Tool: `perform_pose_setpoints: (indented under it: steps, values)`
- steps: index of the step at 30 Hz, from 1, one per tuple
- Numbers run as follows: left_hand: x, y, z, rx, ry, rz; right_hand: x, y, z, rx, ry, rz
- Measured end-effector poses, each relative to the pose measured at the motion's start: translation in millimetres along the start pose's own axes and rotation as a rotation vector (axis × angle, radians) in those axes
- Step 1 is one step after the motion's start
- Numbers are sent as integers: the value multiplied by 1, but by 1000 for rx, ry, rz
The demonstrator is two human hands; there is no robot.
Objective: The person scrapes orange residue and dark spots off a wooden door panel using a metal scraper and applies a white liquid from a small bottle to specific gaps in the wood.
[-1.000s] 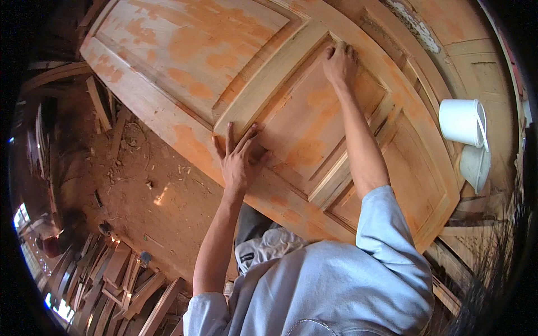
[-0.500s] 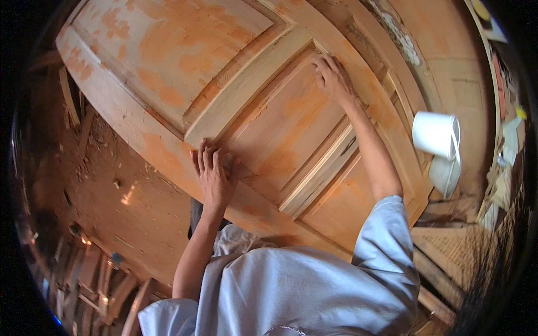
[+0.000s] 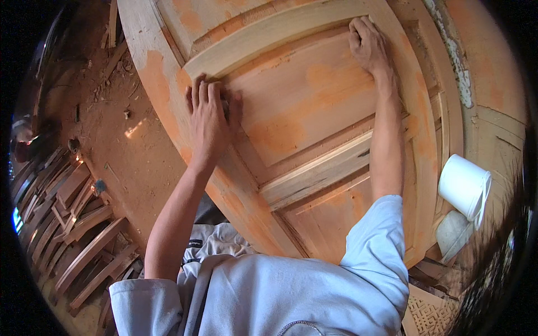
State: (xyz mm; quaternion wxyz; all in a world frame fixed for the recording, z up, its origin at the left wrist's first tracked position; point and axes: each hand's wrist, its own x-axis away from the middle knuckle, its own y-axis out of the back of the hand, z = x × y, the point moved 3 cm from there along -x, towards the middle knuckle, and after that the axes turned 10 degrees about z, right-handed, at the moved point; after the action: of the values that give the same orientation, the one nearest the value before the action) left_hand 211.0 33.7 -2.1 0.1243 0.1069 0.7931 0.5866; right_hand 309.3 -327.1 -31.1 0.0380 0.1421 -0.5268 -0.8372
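Observation:
A wooden panel door [image 3: 316,101] with orange filler patches lies in front of me. My left hand [image 3: 207,115] rests at the left end of its middle panel, fingers bent over the frame edge and thumb apart, blurred. Between thumb and fingers shows a small dark grey piece [image 3: 226,107], too hidden to name. At the far right corner of the same panel, my right hand [image 3: 371,49] is closed, its bent fingertips pressed into the groove beside the rail. Whatever those fingers hold, if anything, is hidden.
More door panels [image 3: 448,73] lie under and beyond this door on the right. A white bucket [image 3: 462,185] stands there beside a greyish container [image 3: 453,232]. Wood offcuts [image 3: 92,246] are piled at lower left on the brown dirt floor [image 3: 134,162].
The view has shifted, so the door appears turned and the wood pile shows more. Both hands remain at the same panel's ends; the right hand's fingers are more curled now.

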Motion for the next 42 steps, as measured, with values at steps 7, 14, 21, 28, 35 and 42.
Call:
perform_pose_setpoints:
  steps: [7, 14, 21, 28, 35, 42]
  values:
    - [3, -3, -3, -5, 17, 8, 3, 14, 21, 65, 2, -69]
    - [3, -3, -5, -33, -1, 20, 3, 16, 17, 36, -24, -84]
    - [2, -2, -1, -34, -4, 55, 0, 13, 17, 12, -24, -79]
    - [5, 0, 0, -58, 4, 70, 3, 0, 5, -5, -23, 14]
    - [-1, 0, -6, -32, 21, 81, 10, 9, -1, -48, -89, -27]
    - [4, 4, -2, 4, 41, 47, 36, -1, 39, 352, -599, -170]
